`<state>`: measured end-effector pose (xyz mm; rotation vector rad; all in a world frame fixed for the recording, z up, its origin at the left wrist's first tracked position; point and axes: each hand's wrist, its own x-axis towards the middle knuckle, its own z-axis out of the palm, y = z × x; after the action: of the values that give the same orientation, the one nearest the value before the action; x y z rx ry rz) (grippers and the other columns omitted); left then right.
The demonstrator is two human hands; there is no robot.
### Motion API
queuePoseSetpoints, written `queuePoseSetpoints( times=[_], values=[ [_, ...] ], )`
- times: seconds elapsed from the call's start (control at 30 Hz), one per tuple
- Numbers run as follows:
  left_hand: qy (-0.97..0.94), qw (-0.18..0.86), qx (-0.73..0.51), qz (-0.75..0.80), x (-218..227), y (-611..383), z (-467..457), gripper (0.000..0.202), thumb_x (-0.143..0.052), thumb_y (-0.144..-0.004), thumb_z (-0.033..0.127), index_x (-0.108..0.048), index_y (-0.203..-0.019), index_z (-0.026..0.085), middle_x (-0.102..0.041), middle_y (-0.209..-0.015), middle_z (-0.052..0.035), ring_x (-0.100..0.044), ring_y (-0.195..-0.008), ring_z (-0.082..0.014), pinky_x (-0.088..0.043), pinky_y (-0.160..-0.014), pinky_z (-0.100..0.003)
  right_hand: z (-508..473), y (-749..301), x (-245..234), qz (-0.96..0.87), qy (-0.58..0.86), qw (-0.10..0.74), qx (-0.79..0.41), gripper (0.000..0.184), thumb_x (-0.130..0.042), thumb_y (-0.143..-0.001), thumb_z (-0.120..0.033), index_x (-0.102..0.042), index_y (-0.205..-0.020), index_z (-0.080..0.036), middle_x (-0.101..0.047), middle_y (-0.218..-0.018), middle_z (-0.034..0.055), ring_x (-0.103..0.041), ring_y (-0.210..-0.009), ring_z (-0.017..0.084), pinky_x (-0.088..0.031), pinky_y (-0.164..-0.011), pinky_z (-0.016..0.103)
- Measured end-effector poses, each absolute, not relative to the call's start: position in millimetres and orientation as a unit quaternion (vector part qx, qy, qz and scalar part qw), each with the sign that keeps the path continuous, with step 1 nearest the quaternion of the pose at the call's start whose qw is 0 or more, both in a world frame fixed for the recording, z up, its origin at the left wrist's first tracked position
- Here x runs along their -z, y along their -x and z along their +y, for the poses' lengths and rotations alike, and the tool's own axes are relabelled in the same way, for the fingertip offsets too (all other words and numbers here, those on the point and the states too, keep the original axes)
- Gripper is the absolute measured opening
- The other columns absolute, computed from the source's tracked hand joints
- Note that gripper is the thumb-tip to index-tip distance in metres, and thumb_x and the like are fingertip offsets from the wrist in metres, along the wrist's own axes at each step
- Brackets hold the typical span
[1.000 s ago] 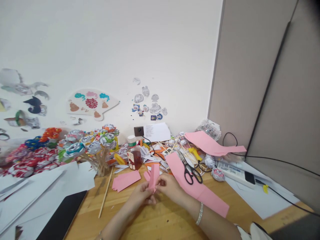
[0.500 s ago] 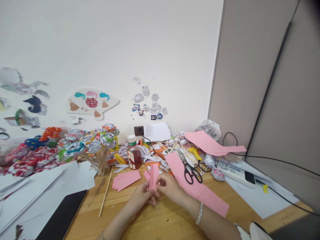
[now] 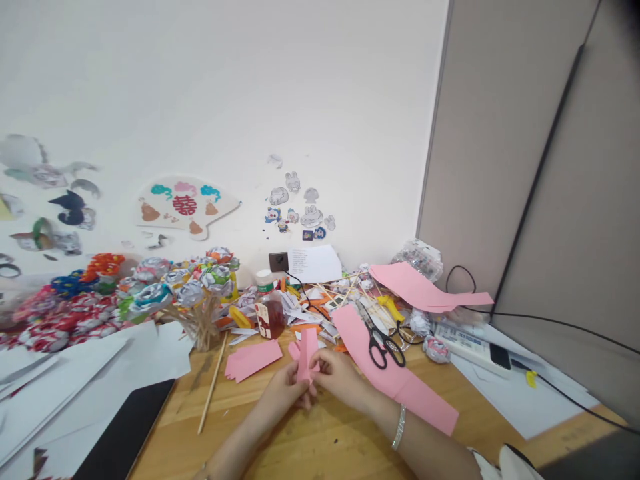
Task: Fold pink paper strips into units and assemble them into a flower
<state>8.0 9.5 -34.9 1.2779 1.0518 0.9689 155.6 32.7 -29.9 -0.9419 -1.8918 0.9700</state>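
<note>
A narrow folded strip of pink paper [image 3: 307,350] stands upright between my hands, low over the wooden table. My left hand [image 3: 286,389] is closed on its lower left side, thumb across the front. From the right, the fingers of my right hand [image 3: 334,373] pinch the strip's right edge. Just behind it shows a smaller bit of pink paper [image 3: 294,349]. Left of my hands lies a small stack of pink paper pieces [image 3: 253,359]. On the right, black-handled scissors [image 3: 385,347] rest on a long pink sheet [image 3: 420,393].
A jar of reddish liquid [image 3: 269,313] stands behind my hands, before a heap of paper scraps and sticks. Paper flowers [image 3: 180,283] and a wooden stick [image 3: 213,383] are at left, near white sheets and a black flat object [image 3: 127,430]. Another pink sheet [image 3: 415,287] lies back right.
Almost nothing differs. My right fingers have shifted very slightly at the strip's edge; both hands keep their hold on the pink paper.
</note>
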Motion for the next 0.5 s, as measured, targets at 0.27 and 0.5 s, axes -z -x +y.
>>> queuePoseSetpoints(
  times=[0.27,0.5],
  values=[
    [-0.56,0.556,-0.412,0.455,31.8,-10.2,7.8,0.023,-0.061,-0.065,0.022,-0.05,-0.083,0.014,-0.065,-0.059,0.0003,-0.056,-0.039,-0.0095,-0.044,-0.042,-0.02,30.6,-155.1,28.4,-0.735,0.379,0.408,-0.387,0.02,-0.05,-0.062,-0.005,-0.056,-0.076,-0.018,-0.047,-0.061,-0.0051,-0.044,-0.054,0.008,-0.032,-0.048,0.017],
    [-0.567,0.564,-0.415,0.433,34.0,-6.0,9.1,0.03,-0.065,-0.066,0.029,-0.05,-0.088,0.013,-0.064,-0.057,0.0003,-0.056,-0.042,-0.0102,-0.043,-0.043,-0.02,31.3,-155.2,24.0,-0.737,0.37,0.416,-0.384,0.02,-0.05,-0.062,-0.003,-0.059,-0.073,-0.017,-0.048,-0.061,-0.0046,-0.044,-0.057,0.009,-0.033,-0.053,0.018]
  ],
)
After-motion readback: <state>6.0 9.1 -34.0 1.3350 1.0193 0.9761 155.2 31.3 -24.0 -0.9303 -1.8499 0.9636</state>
